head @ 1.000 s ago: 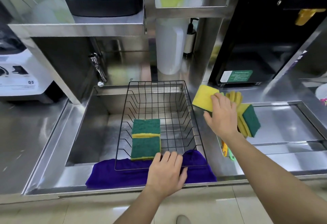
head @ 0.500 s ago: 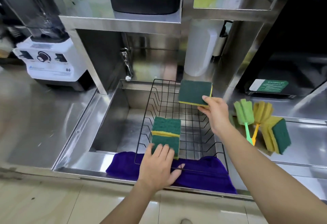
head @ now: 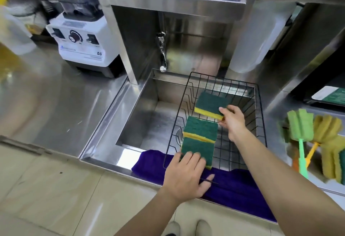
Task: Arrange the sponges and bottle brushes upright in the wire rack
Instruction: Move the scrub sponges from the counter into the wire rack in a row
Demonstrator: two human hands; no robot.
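Right hand [head: 232,122] is pinching a green-and-yellow sponge [head: 211,105] over the middle of the black wire rack [head: 259,108]. Left hand [head: 186,177] rests fingers-spread on the rack's front edge, touching the two sponges [head: 198,139] already standing at its front-left corner. Rack sits in the sink [head: 134,116] on a purple cloth [head: 239,189]. Two bottle brushes [head: 302,123] and another sponge [head: 334,163] lie on the counter to the right.
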